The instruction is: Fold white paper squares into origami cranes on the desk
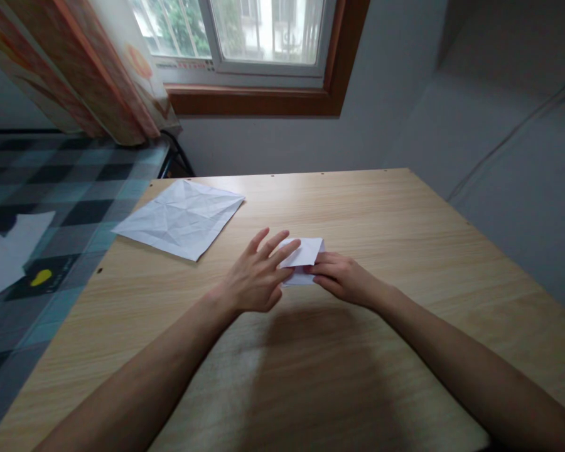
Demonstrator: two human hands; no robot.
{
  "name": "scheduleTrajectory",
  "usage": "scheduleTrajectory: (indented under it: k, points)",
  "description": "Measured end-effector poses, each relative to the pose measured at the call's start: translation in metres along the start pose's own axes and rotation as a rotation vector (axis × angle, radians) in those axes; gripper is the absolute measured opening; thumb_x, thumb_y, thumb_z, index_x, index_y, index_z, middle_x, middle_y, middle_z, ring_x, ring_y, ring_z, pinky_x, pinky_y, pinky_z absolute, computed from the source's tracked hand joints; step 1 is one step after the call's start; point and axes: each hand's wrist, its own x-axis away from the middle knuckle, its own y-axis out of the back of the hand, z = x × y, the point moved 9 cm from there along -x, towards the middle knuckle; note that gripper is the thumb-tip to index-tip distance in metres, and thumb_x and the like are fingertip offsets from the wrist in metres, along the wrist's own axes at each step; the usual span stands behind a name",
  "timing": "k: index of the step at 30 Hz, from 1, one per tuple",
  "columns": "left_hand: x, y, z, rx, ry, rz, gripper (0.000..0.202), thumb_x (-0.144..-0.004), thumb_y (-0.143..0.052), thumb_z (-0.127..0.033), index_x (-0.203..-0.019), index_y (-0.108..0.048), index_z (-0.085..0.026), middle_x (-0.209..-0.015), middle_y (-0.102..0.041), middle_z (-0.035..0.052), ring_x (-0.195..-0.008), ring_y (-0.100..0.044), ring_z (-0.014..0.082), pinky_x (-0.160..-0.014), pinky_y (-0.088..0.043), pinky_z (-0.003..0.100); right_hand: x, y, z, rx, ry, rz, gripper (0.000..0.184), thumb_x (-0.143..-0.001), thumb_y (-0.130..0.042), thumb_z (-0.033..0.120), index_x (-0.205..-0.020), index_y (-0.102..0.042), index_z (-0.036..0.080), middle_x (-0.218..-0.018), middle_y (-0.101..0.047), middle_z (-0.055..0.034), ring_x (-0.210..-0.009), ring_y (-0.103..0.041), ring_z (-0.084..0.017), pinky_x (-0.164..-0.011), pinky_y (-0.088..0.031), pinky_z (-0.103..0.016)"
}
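A small folded piece of white paper point(306, 254) lies on the wooden table point(405, 251) near its middle. My left hand point(258, 276) rests flat on the paper's left part, fingers spread and pressing down. My right hand point(341, 279) pinches the paper's right lower edge between thumb and fingers. Most of the folded paper is hidden under the two hands.
A larger creased white sheet point(181, 216) lies unfolded at the table's far left. A bed with a checked blanket point(51, 188) stands left of the table, with a curtain point(98, 75) and window point(245, 37) behind. A grey wall runs along the right.
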Motion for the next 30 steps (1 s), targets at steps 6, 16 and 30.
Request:
scheduleTrajectory:
  k: [6,16,30]
  points:
    - [0.0,0.002,0.004,-0.012,0.001,-0.086,0.006,-0.08,-0.067,-0.024,-0.085,-0.067,-0.021,-0.136,-0.058,0.0084,-0.132,-0.046,0.0322,-0.114,-0.034,0.056,0.0,0.011,-0.003,-0.156,-0.036,-0.049,0.017,-0.091,-0.056,0.014,-0.094,-0.072,0.02,-0.112,-0.073,-0.0092,-0.1,-0.069,-0.02,-0.088,-0.055,-0.035]
    - [-0.006,0.008,0.0,0.013,0.03,-0.198,0.011,-0.088,-0.064,-0.025,-0.078,-0.064,-0.02,-0.113,-0.066,0.0073,-0.109,-0.057,0.0244,-0.099,-0.047,0.045,0.002,0.01,-0.012,-0.22,-0.189,-0.096,0.009,-0.082,-0.065,0.016,-0.09,-0.065,0.02,-0.091,-0.073,-0.004,-0.078,-0.066,-0.016,-0.072,-0.052,-0.028]
    - [0.0,-0.013,0.038,0.274,0.429,-0.236,0.087,-0.082,-0.069,-0.022,-0.153,-0.02,-0.023,-0.137,-0.053,0.0151,-0.114,-0.059,0.0273,-0.093,-0.051,0.043,-0.001,0.003,-0.002,-0.123,-0.042,-0.076,0.027,-0.089,-0.052,0.009,-0.104,-0.072,0.02,-0.121,-0.069,-0.0108,-0.11,-0.067,-0.021,-0.096,-0.056,-0.039]
